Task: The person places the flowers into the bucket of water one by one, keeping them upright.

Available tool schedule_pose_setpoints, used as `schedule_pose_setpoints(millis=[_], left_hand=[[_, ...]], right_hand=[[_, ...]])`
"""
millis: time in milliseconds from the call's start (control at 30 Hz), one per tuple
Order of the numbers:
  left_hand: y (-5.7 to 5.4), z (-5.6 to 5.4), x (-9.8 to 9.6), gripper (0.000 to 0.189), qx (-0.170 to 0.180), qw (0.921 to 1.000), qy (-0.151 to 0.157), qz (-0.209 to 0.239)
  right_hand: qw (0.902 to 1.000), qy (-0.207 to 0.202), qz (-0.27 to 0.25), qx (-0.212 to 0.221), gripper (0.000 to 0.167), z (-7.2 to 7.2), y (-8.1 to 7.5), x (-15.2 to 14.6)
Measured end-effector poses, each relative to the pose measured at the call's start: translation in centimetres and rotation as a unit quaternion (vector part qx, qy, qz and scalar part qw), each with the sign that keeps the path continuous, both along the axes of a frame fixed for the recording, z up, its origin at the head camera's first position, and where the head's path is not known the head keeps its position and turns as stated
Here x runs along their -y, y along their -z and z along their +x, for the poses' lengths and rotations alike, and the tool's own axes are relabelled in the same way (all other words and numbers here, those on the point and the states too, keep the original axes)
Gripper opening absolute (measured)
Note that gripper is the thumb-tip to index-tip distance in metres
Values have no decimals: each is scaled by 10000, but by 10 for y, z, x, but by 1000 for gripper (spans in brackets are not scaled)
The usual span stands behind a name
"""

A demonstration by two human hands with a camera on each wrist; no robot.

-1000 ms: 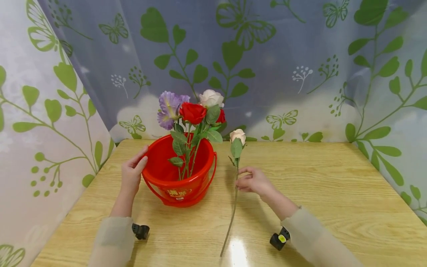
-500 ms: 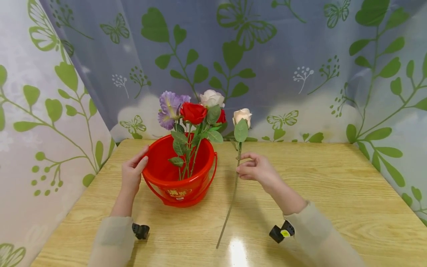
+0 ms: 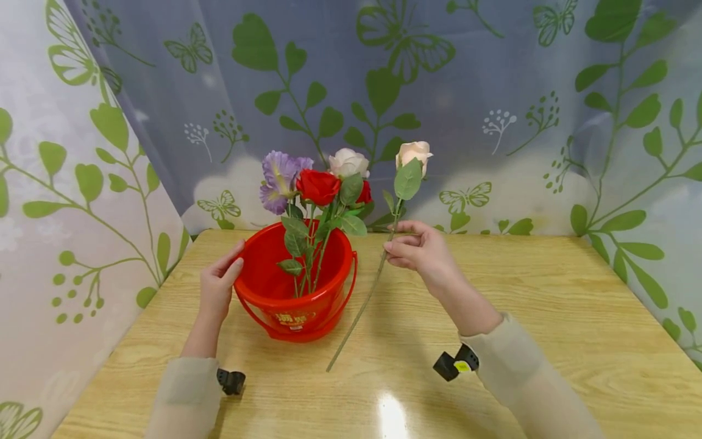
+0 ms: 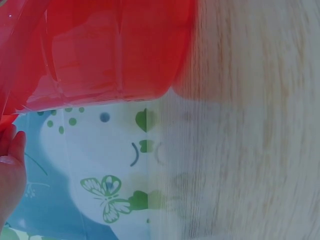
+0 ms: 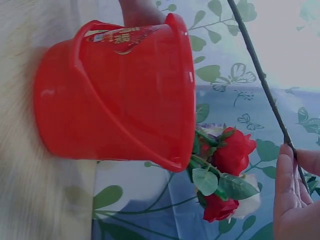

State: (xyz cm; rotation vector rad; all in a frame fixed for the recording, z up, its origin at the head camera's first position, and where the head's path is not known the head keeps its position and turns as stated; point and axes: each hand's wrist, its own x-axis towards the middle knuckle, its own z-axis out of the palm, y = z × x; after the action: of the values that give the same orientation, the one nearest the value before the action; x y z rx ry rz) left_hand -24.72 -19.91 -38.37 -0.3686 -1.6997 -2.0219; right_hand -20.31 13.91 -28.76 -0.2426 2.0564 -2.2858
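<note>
In the head view my left hand [image 3: 216,285] grips the left side of the rim of a red plastic bucket [image 3: 258,268], its thumb at the edge. Several artificial flowers stand in the bucket: a purple iris [image 3: 278,180], red roses [image 3: 318,187] and a white rose [image 3: 348,163]. Right of the bucket, my right hand [image 3: 425,253] pinches the stem of a cream rose [image 3: 414,160] between thumb and fingers. That rose is held above the table, its bloom up and its stem [image 3: 356,320] slanting down to the left. The right wrist view shows the pinched stem [image 5: 267,90] beside the bucket [image 5: 135,95].
A light wood table [image 3: 526,305] lies under everything. Behind it hangs a blue-grey curtain [image 3: 466,79] printed with leaves and butterflies, and a pale printed sheet [image 3: 71,213] stands at the left. The bucket's red handle [image 3: 351,283] hangs down along its front.
My right hand has raised the cream rose; its bloom is higher and slightly further right, and the stem's lower end has swung up and left toward the bucket. My left hand has stayed at the rim.
</note>
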Motion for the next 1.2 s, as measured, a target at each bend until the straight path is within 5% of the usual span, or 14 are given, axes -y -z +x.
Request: schedule_pose_setpoints(millis=[533,733,933,1200], left_hand=[[0,-1,1,29,-3,10000,-3,-60],[1,0,1,28,20,10000,-14,-38],[0,-1,1,28,30,10000,-54,-70],[1,-1,1,28,-10,9999,-38,-96]], right_hand=[[9823,1125,-1398,-542,26,-9,-23,17],[9762,1532,-990,-1172,28,-18,-16,29],[9775,1369,143,-1597,30,-24,3,46],[9659,1121,1235,-1981,26,-23,19,70]])
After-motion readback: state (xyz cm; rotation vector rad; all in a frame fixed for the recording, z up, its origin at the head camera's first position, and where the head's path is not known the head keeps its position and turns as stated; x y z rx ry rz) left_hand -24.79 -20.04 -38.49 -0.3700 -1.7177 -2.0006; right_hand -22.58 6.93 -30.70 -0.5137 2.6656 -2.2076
